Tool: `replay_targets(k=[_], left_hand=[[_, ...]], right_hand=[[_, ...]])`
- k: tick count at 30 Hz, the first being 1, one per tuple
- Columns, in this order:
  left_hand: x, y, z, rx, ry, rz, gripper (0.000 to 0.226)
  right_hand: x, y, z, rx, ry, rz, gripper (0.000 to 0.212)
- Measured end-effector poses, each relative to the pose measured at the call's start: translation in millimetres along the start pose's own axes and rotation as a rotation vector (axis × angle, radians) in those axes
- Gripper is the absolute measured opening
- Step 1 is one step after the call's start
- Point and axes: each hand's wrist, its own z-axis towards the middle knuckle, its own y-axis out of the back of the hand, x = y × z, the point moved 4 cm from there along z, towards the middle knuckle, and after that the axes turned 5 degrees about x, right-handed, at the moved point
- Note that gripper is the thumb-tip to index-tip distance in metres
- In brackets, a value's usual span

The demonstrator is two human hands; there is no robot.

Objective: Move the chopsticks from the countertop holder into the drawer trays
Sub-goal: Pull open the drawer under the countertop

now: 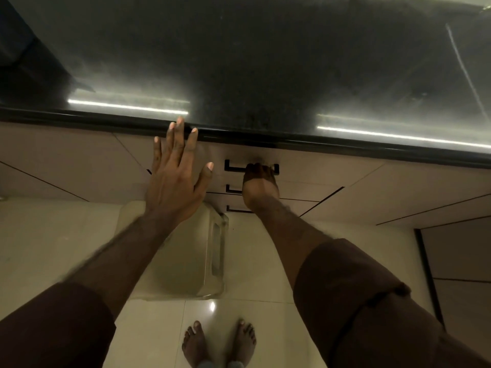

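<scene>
A dark polished countertop [252,62] fills the upper half of the head view. Under its front edge are three stacked beige drawers with black bar handles. My right hand [259,181] is curled around the top drawer's handle [231,166]; the drawer front [305,166] sits flush with the cabinet. My left hand [176,171] hovers flat with fingers spread, its fingertips near the countertop edge, holding nothing. No chopsticks, holder or drawer trays show in this view.
A translucent plastic jerrycan [194,261] stands on the pale tiled floor against the cabinet, below my left forearm. My bare feet [219,343] are at the bottom. Two lower drawer handles [233,189] sit beneath the top one. Cabinet doors [398,197] flank the drawers.
</scene>
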Motion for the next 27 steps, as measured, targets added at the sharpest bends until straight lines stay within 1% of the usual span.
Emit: replay_targets(k=[4, 13, 20, 27], left_hand=[[0, 5, -2, -0.011, -0.008, -0.002, 0.068], [4, 14, -17, -0.028, -0.035, 0.009, 0.067], [-10, 23, -40, -0.005, -0.077, -0.010, 0.069], [-14, 33, -88, 0.053, -0.084, -0.015, 0.068]], right_hand=[[3, -3, -18, -0.108, 0.024, -0.090, 0.052], [9, -3, -53, -0.123, 0.024, -0.129, 0.025], [6, -42, -125, -0.095, 0.117, -0.067, 0.022], [12, -69, -193, -0.082, 0.074, -0.019, 0.022]])
